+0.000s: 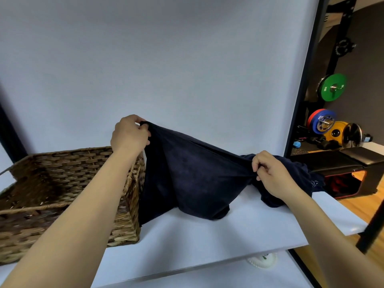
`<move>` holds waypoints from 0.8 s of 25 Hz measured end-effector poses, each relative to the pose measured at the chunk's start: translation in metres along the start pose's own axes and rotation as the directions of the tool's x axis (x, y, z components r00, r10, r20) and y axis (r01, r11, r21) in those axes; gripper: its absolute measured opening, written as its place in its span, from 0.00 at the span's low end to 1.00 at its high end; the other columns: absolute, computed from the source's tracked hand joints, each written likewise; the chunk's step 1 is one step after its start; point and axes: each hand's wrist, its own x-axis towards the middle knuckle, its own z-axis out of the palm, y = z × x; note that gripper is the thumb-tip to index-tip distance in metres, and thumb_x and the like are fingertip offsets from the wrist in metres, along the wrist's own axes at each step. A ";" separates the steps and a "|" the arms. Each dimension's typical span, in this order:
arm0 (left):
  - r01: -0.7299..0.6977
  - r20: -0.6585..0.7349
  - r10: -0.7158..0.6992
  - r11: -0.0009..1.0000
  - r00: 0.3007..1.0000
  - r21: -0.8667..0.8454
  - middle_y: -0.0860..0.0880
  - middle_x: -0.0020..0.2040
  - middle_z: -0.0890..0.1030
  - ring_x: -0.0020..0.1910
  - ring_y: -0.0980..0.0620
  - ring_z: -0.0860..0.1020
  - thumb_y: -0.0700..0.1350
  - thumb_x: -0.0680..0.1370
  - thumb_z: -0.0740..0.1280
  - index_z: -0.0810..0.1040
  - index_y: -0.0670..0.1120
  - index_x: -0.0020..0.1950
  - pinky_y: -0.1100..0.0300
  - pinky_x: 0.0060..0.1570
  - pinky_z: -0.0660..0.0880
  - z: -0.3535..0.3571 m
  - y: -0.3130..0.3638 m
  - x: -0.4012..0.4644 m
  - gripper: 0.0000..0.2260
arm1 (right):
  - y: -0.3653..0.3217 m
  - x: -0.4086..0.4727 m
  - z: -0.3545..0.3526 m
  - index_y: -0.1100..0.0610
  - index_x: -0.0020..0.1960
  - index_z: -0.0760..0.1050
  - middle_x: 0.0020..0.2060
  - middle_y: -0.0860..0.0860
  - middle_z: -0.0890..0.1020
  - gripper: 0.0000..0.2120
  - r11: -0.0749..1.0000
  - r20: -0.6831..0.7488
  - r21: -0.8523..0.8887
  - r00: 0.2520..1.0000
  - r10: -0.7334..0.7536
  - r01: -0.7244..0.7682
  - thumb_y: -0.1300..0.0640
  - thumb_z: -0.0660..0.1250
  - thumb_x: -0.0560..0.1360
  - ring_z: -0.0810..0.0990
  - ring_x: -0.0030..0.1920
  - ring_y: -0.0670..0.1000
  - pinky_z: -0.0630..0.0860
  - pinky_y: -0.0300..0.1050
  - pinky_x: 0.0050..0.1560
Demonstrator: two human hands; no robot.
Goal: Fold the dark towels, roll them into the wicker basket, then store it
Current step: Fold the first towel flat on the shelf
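Note:
A dark navy towel (193, 177) hangs stretched above the white table (207, 242). My left hand (129, 135) pinches one corner, raised high beside the basket. My right hand (272, 173) pinches the upper edge lower down on the right. The towel's lower part sags onto the table and against the basket's side. More dark cloth (299, 169) lies bunched behind my right hand; I cannot tell if it is a second towel. The brown wicker basket (62, 183) stands on the table at the left, and its visible inside holds nothing.
A white backdrop rises behind the table. Past the table's right edge stand a black bench (342, 163), coloured weight plates (332, 88) on a rack, and a wooden floor. A small white object (262, 260) lies below the table's front edge.

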 end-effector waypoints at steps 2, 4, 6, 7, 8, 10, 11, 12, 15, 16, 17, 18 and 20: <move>-0.001 0.004 0.001 1.000 1.000 0.009 0.55 0.38 0.85 0.33 0.55 0.84 0.46 0.81 0.64 0.79 0.52 0.54 0.53 0.48 0.80 0.000 0.000 -0.001 0.05 | 0.001 -0.002 -0.001 0.46 0.42 0.77 0.45 0.47 0.77 0.22 0.991 0.024 -0.132 0.999 -0.028 0.030 0.73 0.59 0.76 0.77 0.41 0.46 0.76 0.42 0.43; -0.008 0.009 0.008 1.000 1.000 0.008 0.55 0.39 0.85 0.33 0.54 0.84 0.46 0.81 0.65 0.79 0.53 0.53 0.53 0.48 0.81 -0.002 0.001 -0.001 0.04 | 0.003 -0.002 -0.001 0.49 0.48 0.82 0.47 0.43 0.78 0.16 0.962 0.082 -0.271 0.997 -0.001 0.023 0.68 0.62 0.78 0.78 0.43 0.43 0.77 0.43 0.46; -0.009 0.006 0.009 1.000 1.000 0.012 0.55 0.39 0.85 0.33 0.54 0.84 0.46 0.81 0.65 0.79 0.53 0.52 0.52 0.48 0.81 -0.004 0.001 0.000 0.04 | 0.003 -0.004 -0.001 0.49 0.48 0.82 0.46 0.41 0.79 0.13 0.946 0.115 -0.325 0.993 0.038 0.001 0.63 0.62 0.79 0.78 0.41 0.44 0.78 0.47 0.45; -0.009 0.001 0.009 1.000 1.000 0.017 0.55 0.39 0.85 0.33 0.54 0.84 0.46 0.81 0.65 0.79 0.53 0.52 0.52 0.48 0.80 -0.005 0.000 0.000 0.04 | 0.001 -0.005 -0.003 0.47 0.45 0.81 0.44 0.41 0.79 0.12 0.943 0.123 -0.333 0.991 0.052 -0.008 0.61 0.63 0.79 0.78 0.40 0.45 0.79 0.50 0.44; -0.007 -0.003 0.007 1.000 1.000 0.020 0.55 0.39 0.85 0.33 0.55 0.84 0.46 0.81 0.65 0.79 0.53 0.53 0.53 0.47 0.80 -0.006 -0.001 0.001 0.04 | -0.001 -0.007 -0.006 0.46 0.43 0.79 0.42 0.42 0.79 0.10 0.943 0.127 -0.331 0.990 0.068 -0.022 0.58 0.64 0.79 0.78 0.39 0.47 0.79 0.51 0.43; 0.016 0.006 -0.016 1.000 1.000 0.016 0.56 0.39 0.85 0.33 0.56 0.84 0.47 0.81 0.65 0.79 0.53 0.54 0.54 0.47 0.80 -0.009 -0.005 0.001 0.05 | -0.004 -0.009 -0.010 0.45 0.39 0.76 0.38 0.43 0.79 0.09 0.944 0.100 -0.325 0.990 0.095 -0.058 0.50 0.67 0.79 0.78 0.37 0.48 0.78 0.51 0.40; 0.028 0.021 -0.029 1.000 0.999 0.010 0.56 0.38 0.85 0.33 0.56 0.84 0.47 0.80 0.65 0.79 0.53 0.54 0.54 0.48 0.80 -0.009 -0.008 0.001 0.05 | -0.005 -0.009 -0.011 0.46 0.38 0.75 0.35 0.44 0.79 0.11 0.940 0.067 -0.332 0.992 0.108 -0.081 0.47 0.69 0.78 0.77 0.35 0.48 0.77 0.51 0.39; 0.037 0.036 -0.037 0.999 0.999 -0.002 0.56 0.37 0.85 0.33 0.56 0.84 0.47 0.80 0.66 0.80 0.53 0.53 0.52 0.49 0.81 -0.008 -0.011 0.001 0.04 | -0.007 -0.009 -0.011 0.47 0.37 0.75 0.33 0.45 0.78 0.12 0.940 0.027 -0.322 0.992 0.125 -0.110 0.47 0.70 0.78 0.76 0.33 0.48 0.76 0.52 0.38; 0.089 0.074 -0.082 0.991 0.994 -0.096 0.55 0.36 0.86 0.34 0.53 0.85 0.46 0.80 0.66 0.79 0.53 0.49 0.46 0.50 0.82 -0.008 -0.018 0.000 0.03 | -0.014 -0.002 -0.009 0.51 0.38 0.73 0.26 0.46 0.72 0.12 0.967 -0.108 -0.177 0.980 0.165 -0.183 0.51 0.71 0.78 0.68 0.27 0.48 0.70 0.49 0.32; 0.116 0.083 -0.106 0.985 0.991 -0.129 0.54 0.36 0.86 0.34 0.51 0.85 0.45 0.80 0.66 0.79 0.52 0.49 0.45 0.50 0.83 -0.009 -0.019 0.001 0.03 | -0.016 0.001 -0.009 0.52 0.40 0.73 0.25 0.46 0.70 0.11 0.972 -0.147 -0.133 0.974 0.175 -0.195 0.51 0.71 0.78 0.66 0.26 0.48 0.68 0.46 0.31; 0.141 0.091 -0.128 0.978 0.988 -0.155 0.52 0.37 0.86 0.33 0.49 0.85 0.44 0.80 0.66 0.79 0.50 0.51 0.45 0.50 0.83 -0.012 -0.018 0.002 0.03 | -0.019 0.004 -0.010 0.52 0.42 0.72 0.25 0.48 0.70 0.10 0.975 -0.176 -0.095 0.968 0.180 -0.199 0.52 0.70 0.78 0.65 0.27 0.49 0.67 0.45 0.31; 0.156 0.098 -0.140 0.971 0.985 -0.179 0.51 0.37 0.86 0.32 0.48 0.85 0.43 0.81 0.66 0.79 0.48 0.53 0.46 0.48 0.83 -0.015 -0.017 0.004 0.04 | -0.023 0.007 -0.011 0.52 0.44 0.71 0.27 0.49 0.70 0.09 0.978 -0.199 -0.064 0.963 0.182 -0.198 0.54 0.70 0.79 0.66 0.28 0.49 0.67 0.45 0.31; 0.153 0.103 -0.135 0.967 0.986 -0.205 0.51 0.36 0.86 0.27 0.47 0.81 0.43 0.81 0.66 0.79 0.46 0.56 0.52 0.42 0.82 -0.023 -0.013 0.007 0.05 | -0.034 0.013 -0.015 0.51 0.50 0.70 0.33 0.50 0.73 0.07 0.981 -0.237 -0.049 0.957 0.170 -0.187 0.56 0.68 0.79 0.72 0.32 0.52 0.72 0.46 0.34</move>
